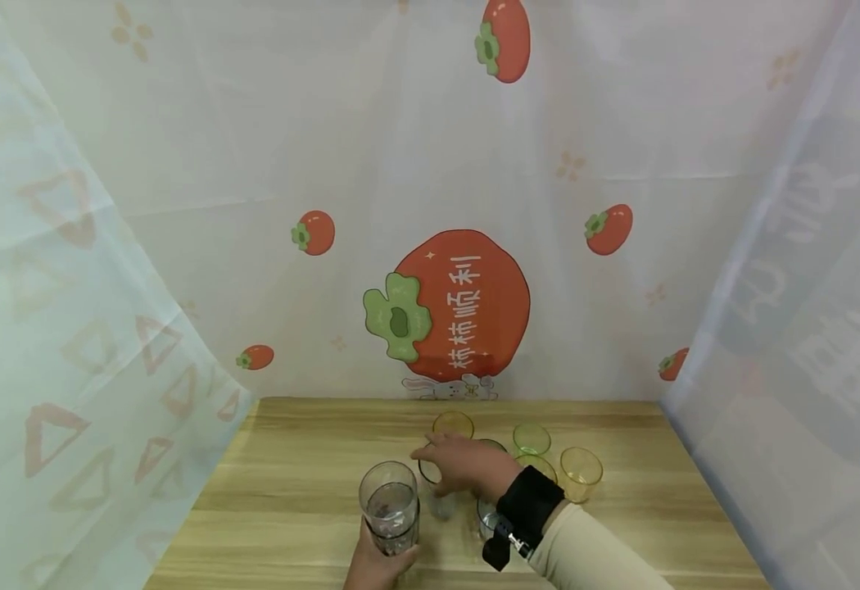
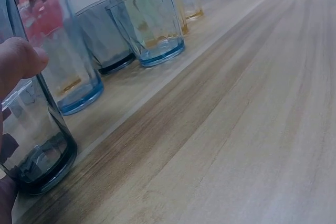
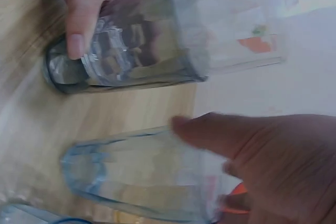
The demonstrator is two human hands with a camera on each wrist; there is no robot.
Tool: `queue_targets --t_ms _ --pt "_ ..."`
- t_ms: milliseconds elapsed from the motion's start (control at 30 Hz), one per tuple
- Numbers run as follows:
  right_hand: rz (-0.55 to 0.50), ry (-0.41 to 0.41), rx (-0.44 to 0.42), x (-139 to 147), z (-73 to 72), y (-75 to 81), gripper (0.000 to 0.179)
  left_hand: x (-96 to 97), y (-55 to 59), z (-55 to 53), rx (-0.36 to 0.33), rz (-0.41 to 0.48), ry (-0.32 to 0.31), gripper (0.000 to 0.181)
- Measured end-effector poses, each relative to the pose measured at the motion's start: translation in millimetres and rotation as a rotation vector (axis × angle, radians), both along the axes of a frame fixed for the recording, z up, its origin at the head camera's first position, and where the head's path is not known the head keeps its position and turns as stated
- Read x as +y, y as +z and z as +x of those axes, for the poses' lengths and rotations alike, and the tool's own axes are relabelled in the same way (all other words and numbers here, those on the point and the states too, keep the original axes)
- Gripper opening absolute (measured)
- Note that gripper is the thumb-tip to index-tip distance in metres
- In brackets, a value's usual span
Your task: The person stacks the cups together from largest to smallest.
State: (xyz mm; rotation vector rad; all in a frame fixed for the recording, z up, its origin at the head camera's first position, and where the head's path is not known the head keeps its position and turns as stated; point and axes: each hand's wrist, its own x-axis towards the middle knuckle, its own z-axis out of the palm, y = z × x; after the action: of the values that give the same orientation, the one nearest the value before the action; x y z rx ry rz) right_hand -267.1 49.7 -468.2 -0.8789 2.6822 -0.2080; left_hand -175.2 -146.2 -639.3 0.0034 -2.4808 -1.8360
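Note:
A dark grey drinking glass (image 2: 44,150) is in my left hand (image 1: 377,564), upright at the front of the group, its base low at the wood. A clear glass (image 3: 236,30) is nested inside it and rises well above its rim. To its right stands a light blue tinted glass (image 3: 142,174). My right hand (image 1: 470,465) comes over this glass from above, thumb and fingers around its rim. In the right wrist view the thumb overlaps one side of the rim, with curled fingers by the other side.
Beneath my right wrist stands another glass (image 1: 486,518), partly hidden. Behind and to the right are a yellow glass (image 1: 454,424), a green glass (image 1: 531,440) and an amber glass (image 1: 581,469). A printed cloth (image 1: 445,164) walls in the wooden table (image 1: 290,483).

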Motion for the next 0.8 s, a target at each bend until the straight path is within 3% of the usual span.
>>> queue_targets --t_ms 200,467,633,800 --pt "0.028 -0.021 -0.073 4.0 3.1 14.7 0.072 -2.3 1.4 -0.8 0.003 0.005 -0.031 0.103" --pt "0.061 -0.011 -0.046 5.0 8.1 23.5 0.071 -1.8 0.7 -5.2 -0.042 0.03 -0.028 0.107" --pt "0.056 -0.012 -0.051 7.2 10.7 28.2 0.071 -1.2 -2.0 -4.7 -0.034 0.032 -0.037 0.104" --pt "0.048 0.014 -0.022 10.7 13.8 46.1 0.072 -0.6 -1.2 -4.8 -0.031 0.022 -0.033 0.102"
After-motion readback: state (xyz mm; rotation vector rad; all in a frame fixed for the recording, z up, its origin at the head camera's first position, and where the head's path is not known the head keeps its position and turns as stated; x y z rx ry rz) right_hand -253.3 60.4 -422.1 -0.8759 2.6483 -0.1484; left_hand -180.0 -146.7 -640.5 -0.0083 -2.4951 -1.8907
